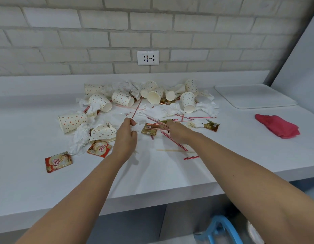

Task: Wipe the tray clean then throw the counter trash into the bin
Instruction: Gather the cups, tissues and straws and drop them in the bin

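A heap of trash covers the middle of the white counter (47, 182): several dotted paper cups (123, 98), crumpled white napkins (79, 138), red-striped straws (174, 140) and sachets. My left hand (126, 134) grips a wad of white napkin (137, 128) and pinches a thin red straw (136, 110) that sticks up and away. My right hand (175, 130) reaches over the straws and a gold sachet (149, 129), its fingers curled on striped straws. The white tray (254, 95) lies at the far right, bare. A red cloth (277, 125) lies crumpled in front of it.
Two red Coffee-mate sachets (58, 161) lie at the near left of the heap. A wooden stirrer (170, 150) lies near the front. A wall socket (148, 57) sits in the brick wall behind. A blue plastic object (221, 229) stands below the counter edge.
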The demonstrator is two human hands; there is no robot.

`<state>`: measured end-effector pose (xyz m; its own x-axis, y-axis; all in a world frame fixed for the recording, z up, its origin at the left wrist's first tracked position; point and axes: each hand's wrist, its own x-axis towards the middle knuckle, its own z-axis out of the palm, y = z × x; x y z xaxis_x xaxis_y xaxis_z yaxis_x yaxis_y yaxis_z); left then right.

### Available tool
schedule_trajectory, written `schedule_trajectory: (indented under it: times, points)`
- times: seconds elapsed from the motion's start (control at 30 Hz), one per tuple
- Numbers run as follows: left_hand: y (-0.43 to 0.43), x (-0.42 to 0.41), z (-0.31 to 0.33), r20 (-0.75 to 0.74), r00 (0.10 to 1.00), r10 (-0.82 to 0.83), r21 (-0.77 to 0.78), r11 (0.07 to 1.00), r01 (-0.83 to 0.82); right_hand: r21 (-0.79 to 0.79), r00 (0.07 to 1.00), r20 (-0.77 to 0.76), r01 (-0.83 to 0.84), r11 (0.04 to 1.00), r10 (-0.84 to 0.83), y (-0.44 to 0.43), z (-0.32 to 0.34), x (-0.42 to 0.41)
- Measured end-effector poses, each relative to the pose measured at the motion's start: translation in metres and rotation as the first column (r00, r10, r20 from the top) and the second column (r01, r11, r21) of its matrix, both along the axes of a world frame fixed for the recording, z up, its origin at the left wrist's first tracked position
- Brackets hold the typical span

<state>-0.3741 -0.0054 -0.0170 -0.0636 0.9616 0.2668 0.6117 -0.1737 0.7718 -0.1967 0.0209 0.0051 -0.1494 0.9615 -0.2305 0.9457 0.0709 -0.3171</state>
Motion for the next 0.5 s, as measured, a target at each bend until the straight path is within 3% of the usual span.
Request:
schedule_trajectory:
  times: [0.27,0.4,0.5]
  points:
    - [-0.005,0.086,0.014,0.056,0.991,-0.125,-0.065,0.990,0.128,0.168,0.949,-0.295,0.165,0.972,-0.110,-0.037,0.014,0.078]
    - [-0.019,0.144,0.018,0.113,0.960,-0.254,-0.053,0.964,0.261,0.280,0.874,-0.458,0.317,0.906,-0.165,-0.064,0.012,0.125]
    - [-0.039,0.196,0.017,0.119,0.919,-0.377,-0.083,0.918,0.387,0.271,0.801,-0.545,0.447,0.853,-0.247,-0.086,0.004,0.167]
